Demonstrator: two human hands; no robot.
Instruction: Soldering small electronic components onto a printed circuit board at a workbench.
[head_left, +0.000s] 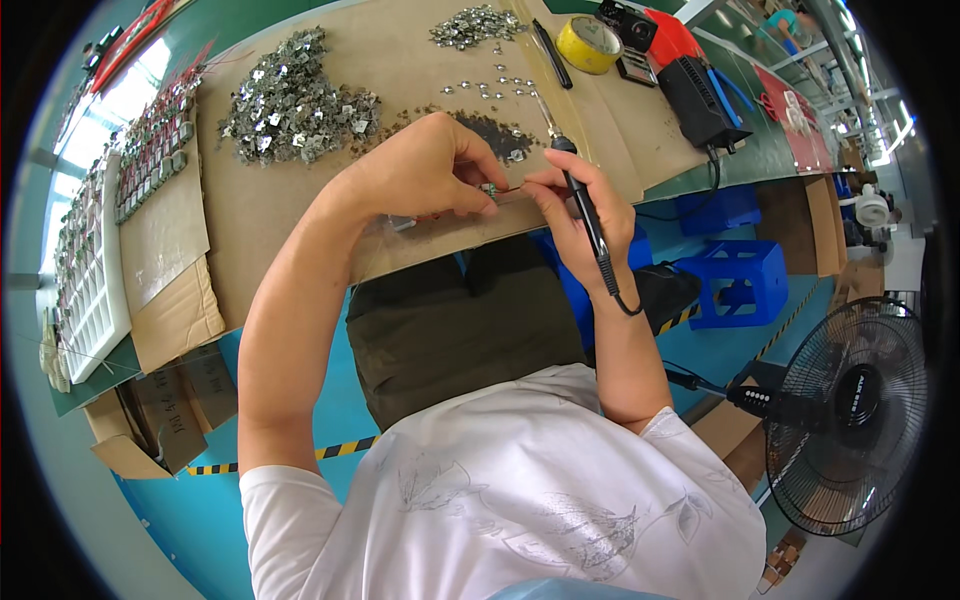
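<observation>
My left hand (pixel 425 165) pinches a small green circuit board (pixel 489 189) between thumb and fingertips, just above the near edge of the cardboard-covered bench. A thin red wire (pixel 513 188) runs from the board toward my right hand (pixel 590 225), whose thumb and finger are closed at its end. That same hand also holds a black soldering iron (pixel 588 205); its metal shaft points away over the cardboard. Beyond the hands lie a dark, crumbly patch (pixel 495 135) and several small shiny metal pieces (pixel 485 88). Under my left wrist sits a small clear-and-silver part (pixel 402 223), partly hidden.
A large heap of metal tabs (pixel 290 100) lies at left, a smaller heap (pixel 475 27) farther back. Wired assemblies (pixel 155 165) stand in rows at far left. Yellow tape (pixel 588 45) and a black box with a cord (pixel 700 105) are at right. A fan (pixel 845 415) stands beside me.
</observation>
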